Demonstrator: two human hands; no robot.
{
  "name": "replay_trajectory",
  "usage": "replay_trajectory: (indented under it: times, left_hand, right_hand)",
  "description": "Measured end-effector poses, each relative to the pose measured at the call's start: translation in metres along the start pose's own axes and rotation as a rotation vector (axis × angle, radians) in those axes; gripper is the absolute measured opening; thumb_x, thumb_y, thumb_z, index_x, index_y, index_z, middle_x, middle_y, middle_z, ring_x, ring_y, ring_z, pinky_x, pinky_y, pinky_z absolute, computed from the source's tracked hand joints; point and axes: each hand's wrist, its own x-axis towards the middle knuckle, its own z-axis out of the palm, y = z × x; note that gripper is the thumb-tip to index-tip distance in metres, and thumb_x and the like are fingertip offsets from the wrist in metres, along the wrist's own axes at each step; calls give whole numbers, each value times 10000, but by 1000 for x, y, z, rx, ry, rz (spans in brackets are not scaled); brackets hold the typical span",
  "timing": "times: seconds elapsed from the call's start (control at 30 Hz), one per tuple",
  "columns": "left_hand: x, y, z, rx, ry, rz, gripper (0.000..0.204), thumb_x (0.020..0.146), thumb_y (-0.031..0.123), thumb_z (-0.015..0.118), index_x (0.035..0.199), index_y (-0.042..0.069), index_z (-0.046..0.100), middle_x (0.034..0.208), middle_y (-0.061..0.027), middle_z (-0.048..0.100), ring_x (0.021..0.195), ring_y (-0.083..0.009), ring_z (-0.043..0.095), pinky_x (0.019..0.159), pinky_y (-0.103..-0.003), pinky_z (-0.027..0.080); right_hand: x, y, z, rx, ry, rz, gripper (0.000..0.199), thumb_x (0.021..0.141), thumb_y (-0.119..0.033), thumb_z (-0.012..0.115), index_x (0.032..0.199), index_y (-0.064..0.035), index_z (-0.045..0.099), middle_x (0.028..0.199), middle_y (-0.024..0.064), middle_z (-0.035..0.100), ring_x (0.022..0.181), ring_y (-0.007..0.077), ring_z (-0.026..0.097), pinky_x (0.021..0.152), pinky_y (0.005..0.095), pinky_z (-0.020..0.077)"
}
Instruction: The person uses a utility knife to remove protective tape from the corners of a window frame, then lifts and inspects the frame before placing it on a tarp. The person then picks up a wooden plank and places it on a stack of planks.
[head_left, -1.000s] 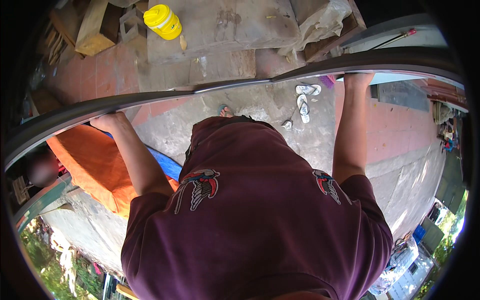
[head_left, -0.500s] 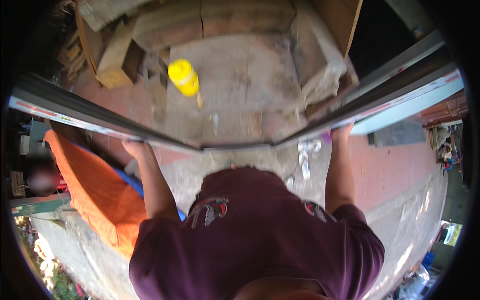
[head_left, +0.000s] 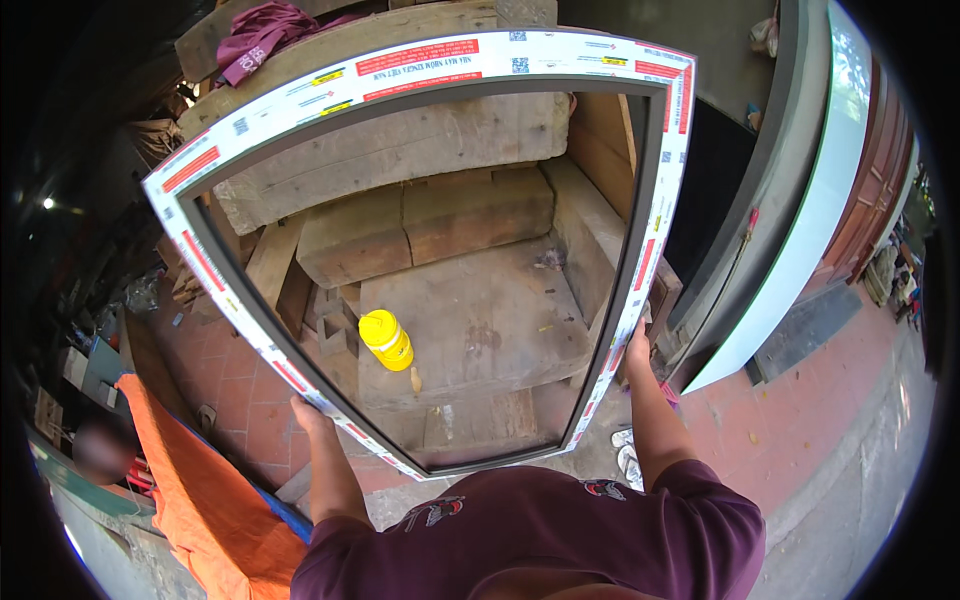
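Before my body stands a large rectangular window frame (head_left: 440,72), dark on its inner edge and covered with white and red printed protective film. My left hand (head_left: 315,418) is closed on its left side, low down. On the opposite side my right hand (head_left: 638,345) grips the right upright, a little higher. The fingers of both hands are partly hidden behind the frame. Its bottom edge is close to my shirt. I cannot tell whether glass fills it.
Through the frame I see heavy timber blocks (head_left: 480,215) and a yellow canister (head_left: 386,340) on a wooden slab (head_left: 480,310). Orange cloth (head_left: 205,500) lies at left. A pale panel (head_left: 790,270) leans at right, and purple cloth (head_left: 265,38) sits at the back.
The whole frame has come into view, its far edge now showing beyond the timber. My view has shifted, so the canister sits lower. Both hands still hold the sides.
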Motion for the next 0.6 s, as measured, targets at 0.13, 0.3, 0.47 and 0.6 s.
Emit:
replay_trajectory:
  times: [0.13,0.3,0.47,0.6]
  left_hand:
    - [9,-16,39,95,-38,10,500,996,397,488,1270,0,618,1232,-123,668,1101,-282,649,970,-417,488]
    - [29,-18,56,246,18,1,682,1003,562,500,1403,11,528,1327,-136,617,1162,-292,625,1003,-423,481]
    - [42,-27,64,294,60,6,696,1004,571,493,1430,21,495,1364,-147,588,1210,-289,597,1034,-430,464]
    - [50,-27,65,285,43,-7,658,1009,549,500,1363,-3,549,1279,-158,635,1128,-282,640,969,-423,502]
  right_hand:
    - [24,-6,8,29,-169,0,844,978,-698,404,1458,-8,464,1392,142,556,1238,278,531,1040,463,409]
    - [49,-10,32,-19,-317,52,855,958,-736,388,1591,-169,299,1638,73,299,1473,288,303,1115,605,310]
    - [76,1,47,87,-384,66,849,964,-726,397,1595,-169,286,1666,54,243,1507,276,247,1131,628,258]
    - [89,8,64,107,-348,74,861,957,-715,435,1594,-155,287,1666,77,241,1489,299,287,1135,622,253]
